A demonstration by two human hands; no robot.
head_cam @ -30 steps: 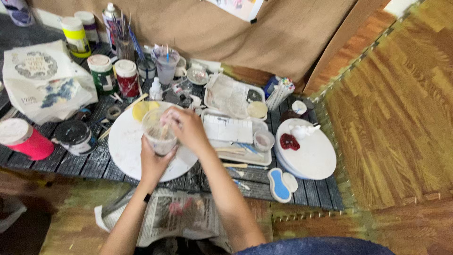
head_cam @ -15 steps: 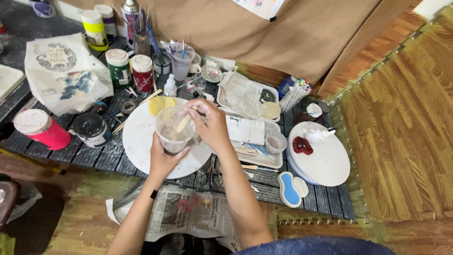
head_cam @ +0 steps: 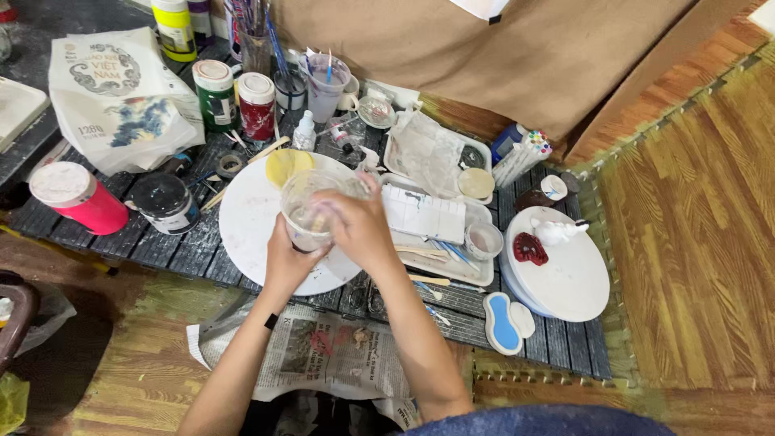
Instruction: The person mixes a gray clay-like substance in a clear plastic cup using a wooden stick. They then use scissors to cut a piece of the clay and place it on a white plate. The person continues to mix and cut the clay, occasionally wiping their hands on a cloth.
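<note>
The left hand (head_cam: 286, 258) cups a clear plastic cup (head_cam: 311, 206) from below, fingers wrapped about its lower wall. The right hand (head_cam: 355, 230) covers the cup's near side, fingers curled closed; it seems to pinch a thin stick inside the cup, though the knuckles hide most of it. The cup hangs just above a round white board (head_cam: 250, 218) on the dark slatted table (head_cam: 161, 246).

From the cup, a yellow patch (head_cam: 284, 165) lies on the board at 11 o'clock. At 9 o'clock stands a black-lidded jar (head_cam: 165, 202), and further out the same way a pink tub with a white lid (head_cam: 74, 198). At 10 o'clock are a green jar (head_cam: 216, 93) and a red jar (head_cam: 257, 105), side by side. At 12 o'clock a cup of brushes (head_cam: 327, 85) stands near the table's far edge. At 3 o'clock a white tray (head_cam: 436, 214) holds a paint palette, and beyond it a second round white board (head_cam: 565, 274) carries a dark red piece (head_cam: 529, 249) and a small white figure (head_cam: 557, 232). At 6 o'clock, newspaper (head_cam: 323, 355) lies on the floor under the forearms.
</note>
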